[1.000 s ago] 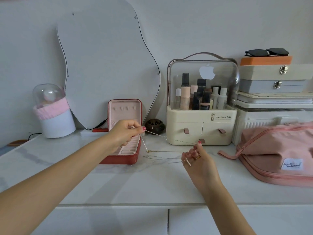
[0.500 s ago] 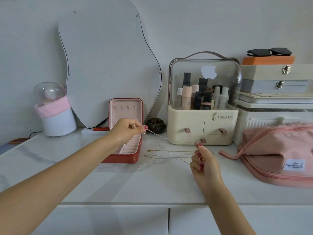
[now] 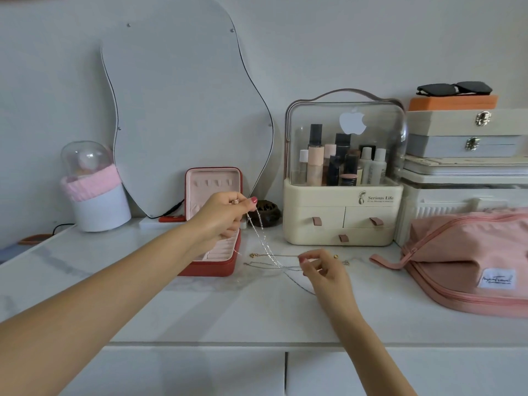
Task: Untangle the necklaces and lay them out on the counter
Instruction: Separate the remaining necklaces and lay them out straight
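White marble-look counter, wavy mirror, left hand pinching a thin silver chain aloft, right hand pinching its lower end

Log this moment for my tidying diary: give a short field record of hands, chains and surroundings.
left hand: raised, pinching thin silver chain necklace
right hand: low, pinching chain near white marble counter
gold chain necklaces: lying on counter
open red jewellery box: under left hand
pink fabric pouch: right side
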